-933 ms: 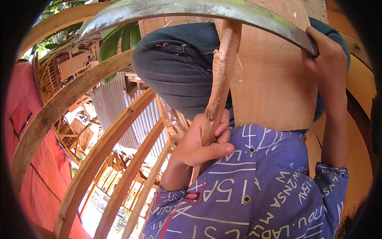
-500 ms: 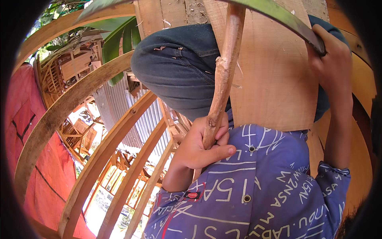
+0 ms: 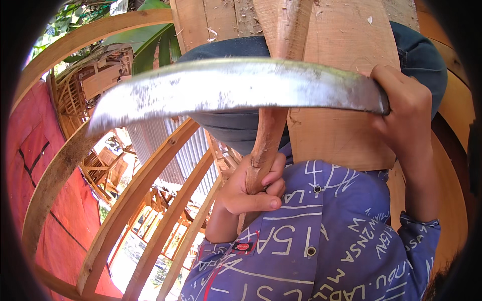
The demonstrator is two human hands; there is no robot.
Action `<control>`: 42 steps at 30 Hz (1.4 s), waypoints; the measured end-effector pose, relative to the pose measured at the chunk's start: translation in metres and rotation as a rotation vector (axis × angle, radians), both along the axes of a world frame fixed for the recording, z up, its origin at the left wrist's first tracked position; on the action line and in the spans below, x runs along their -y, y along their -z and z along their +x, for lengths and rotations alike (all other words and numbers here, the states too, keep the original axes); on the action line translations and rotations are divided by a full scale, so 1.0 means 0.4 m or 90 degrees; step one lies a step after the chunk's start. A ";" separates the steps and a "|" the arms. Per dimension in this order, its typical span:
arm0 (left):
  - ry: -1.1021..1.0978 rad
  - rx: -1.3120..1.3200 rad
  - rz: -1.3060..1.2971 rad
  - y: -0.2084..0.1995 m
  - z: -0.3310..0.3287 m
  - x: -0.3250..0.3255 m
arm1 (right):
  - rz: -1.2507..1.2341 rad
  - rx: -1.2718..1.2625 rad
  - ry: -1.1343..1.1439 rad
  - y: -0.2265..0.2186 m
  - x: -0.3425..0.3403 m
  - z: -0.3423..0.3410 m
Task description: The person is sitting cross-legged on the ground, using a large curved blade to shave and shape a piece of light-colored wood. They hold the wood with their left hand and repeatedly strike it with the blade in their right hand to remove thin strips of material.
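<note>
We hold the peeled wooden stick [image 3: 271, 131] near its lower end in our left hand [image 3: 251, 194], fingers curled round it and thumb reaching across below. It slants up from in front of the shirt [image 3: 321, 241] and over the plank [image 3: 346, 138] between our thighs. We judge it light and stiff, dry enough not to slip, with a slight bend and a knot just above the fingers that should help the grip. The low end seems the right place to hold it, well below the metal.

Our right hand [image 3: 405, 105] is closed at the near end of the curved machete [image 3: 226, 89] (the handle itself is hidden in the fist). That broad blade passes in front of the stick; we cannot tell whether they touch. It looks rigid and fairly heavy, safest held by that covered end, clear of both edges.
</note>
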State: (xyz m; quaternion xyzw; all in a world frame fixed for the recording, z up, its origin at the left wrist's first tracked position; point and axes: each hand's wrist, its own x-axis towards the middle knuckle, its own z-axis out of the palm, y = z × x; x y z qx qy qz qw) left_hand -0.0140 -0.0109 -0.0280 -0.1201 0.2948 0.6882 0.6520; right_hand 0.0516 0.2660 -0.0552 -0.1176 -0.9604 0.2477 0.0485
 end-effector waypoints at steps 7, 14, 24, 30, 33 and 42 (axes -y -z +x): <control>-0.012 -0.033 -0.031 -0.038 -0.024 -0.017 | 0.123 -0.076 0.048 0.042 -0.091 -0.013; -0.004 -0.039 -0.017 -0.029 -0.009 -0.004 | 0.024 -0.051 -0.018 -0.001 -0.035 -0.010; 0.007 -0.078 -0.078 -0.039 -0.002 -0.015 | 0.029 0.001 -0.051 0.001 -0.027 -0.010; 0.082 -0.133 -0.085 -0.069 -0.008 0.001 | 0.110 -0.062 0.160 0.066 -0.147 0.008; 0.099 -0.174 -0.104 -0.060 0.002 -0.001 | 0.068 -0.078 0.112 0.051 -0.115 -0.004; 0.222 -0.438 -0.348 -0.051 -0.023 0.004 | 0.124 -0.043 0.074 0.059 -0.109 -0.037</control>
